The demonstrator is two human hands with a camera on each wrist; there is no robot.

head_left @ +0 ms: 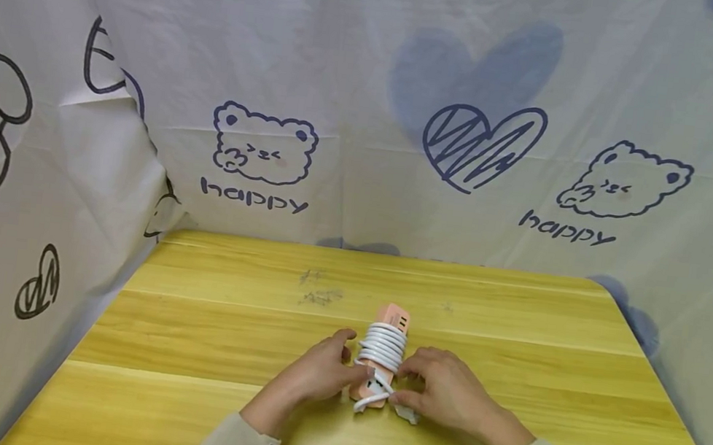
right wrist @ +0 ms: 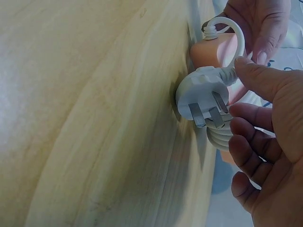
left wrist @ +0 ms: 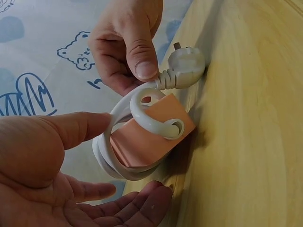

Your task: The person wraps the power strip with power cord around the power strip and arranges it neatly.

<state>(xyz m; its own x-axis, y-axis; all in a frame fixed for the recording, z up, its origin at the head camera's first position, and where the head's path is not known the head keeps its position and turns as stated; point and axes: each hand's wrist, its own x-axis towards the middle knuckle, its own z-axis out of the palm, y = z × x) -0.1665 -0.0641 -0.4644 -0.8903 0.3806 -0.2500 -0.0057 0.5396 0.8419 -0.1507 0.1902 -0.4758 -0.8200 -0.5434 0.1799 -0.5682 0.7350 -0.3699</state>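
A pink power strip [head_left: 393,316] lies on the table, with its white cord [head_left: 382,348] wound round its middle in several turns. From the strip's near end the cord loops up, as the left wrist view shows, and leads to a white three-pin plug [right wrist: 201,97]. My left hand [head_left: 321,371] is at the strip's left side, thumb touching the cord, other fingers stretched out below it. On the right side, my right hand [head_left: 451,393] pinches the cord close behind the plug between thumb and forefinger, its other fingers loosely bent. The pins point away from the strip.
The wooden table [head_left: 198,337] has dark scuff marks [head_left: 321,296] beyond the strip. A white cloth [head_left: 358,90] printed with bears and hearts hangs behind the far edge and along the sides.
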